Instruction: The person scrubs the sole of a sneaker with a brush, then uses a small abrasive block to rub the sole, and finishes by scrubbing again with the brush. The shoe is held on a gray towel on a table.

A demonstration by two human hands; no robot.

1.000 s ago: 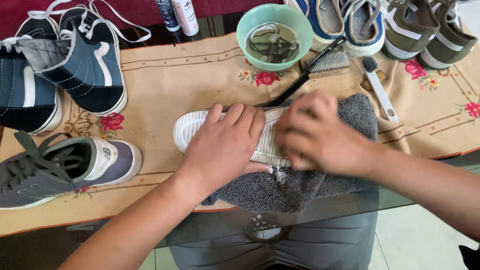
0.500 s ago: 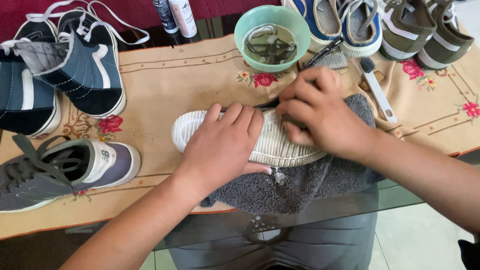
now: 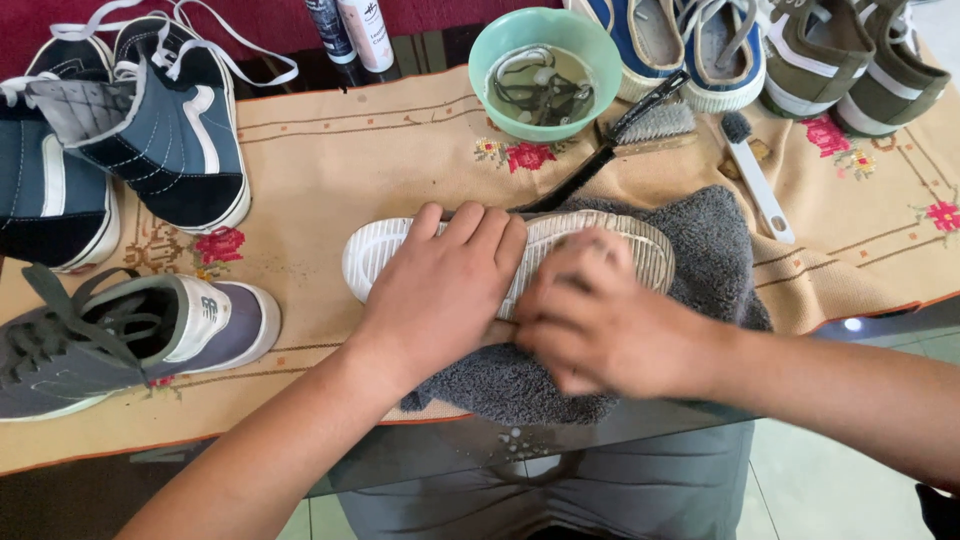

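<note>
- Since half a second ago, right hand point(image 3: 610, 325) is shifted down and toward the body along the sole; left hand point(image 3: 440, 290) is unchanged.
- Shoe point(image 3: 520, 250) is laid sole-up on grey towel point(image 3: 700, 250), on the embroidered cloth point(image 3: 330, 160) at table centre.
- Left hand is laid flat, fingers spread, pressed over the sole's middle; nothing is gripped.
- Right hand is curled against the sole's near edge and blurred; whether anything is held in it cannot be told.
- Progress, judged: sole is seen pale and mostly clean at toe and heel; rubbing looks underway, not finished. The upper is hidden, so its state is unknown.
- Laces are seen soaking in green bowl point(image 3: 545, 70), not yet refitted.
- Black brush point(image 3: 625, 135) and small white brush point(image 3: 755, 180) are left lying just beyond the towel.
- Two bottles point(image 3: 350, 30) are stood at the top edge, one dark, one white with a pale label; only lower parts are shown.
- Other shoes are parked around: navy high-tops point(image 3: 150, 130) left, grey trainer point(image 3: 130, 340) near left, blue and olive pairs at top right.
</note>
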